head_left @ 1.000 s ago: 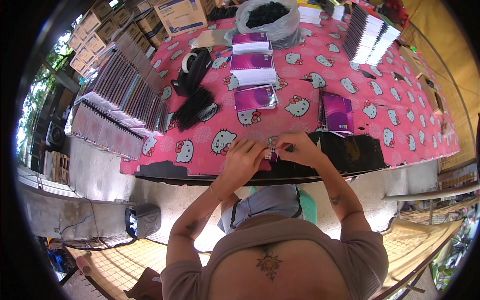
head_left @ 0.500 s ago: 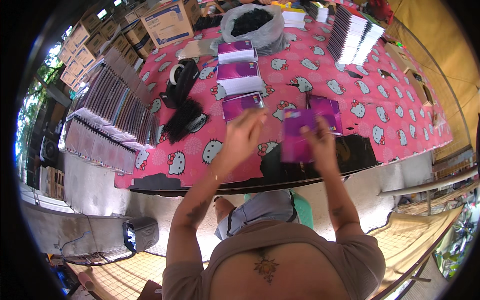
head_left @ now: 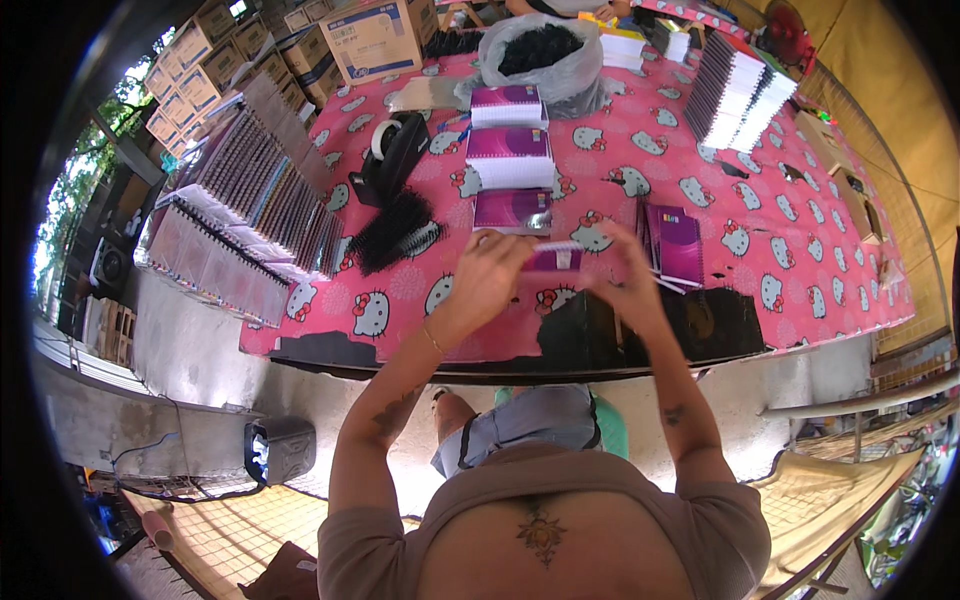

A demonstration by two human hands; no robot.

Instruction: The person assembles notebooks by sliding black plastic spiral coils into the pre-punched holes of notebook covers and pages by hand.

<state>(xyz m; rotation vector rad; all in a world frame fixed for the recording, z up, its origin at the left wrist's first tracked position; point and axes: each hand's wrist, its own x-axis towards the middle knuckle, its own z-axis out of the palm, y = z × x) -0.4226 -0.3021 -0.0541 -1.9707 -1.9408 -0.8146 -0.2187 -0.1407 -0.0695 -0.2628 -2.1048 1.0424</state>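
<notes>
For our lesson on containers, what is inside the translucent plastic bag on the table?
In the translucent plastic bag, a heap of black material shows at the open top. Its pieces are too small to identify; whatever lies beneath is covered.

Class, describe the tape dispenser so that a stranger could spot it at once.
Find the table with the pink patterned cover. On its left half, between the spiral-bound books and the row of purple notebook stacks, sits a black tape dispenser. Unlike the bristly black bundle just below it in view, it bears a pale roll.
</notes>
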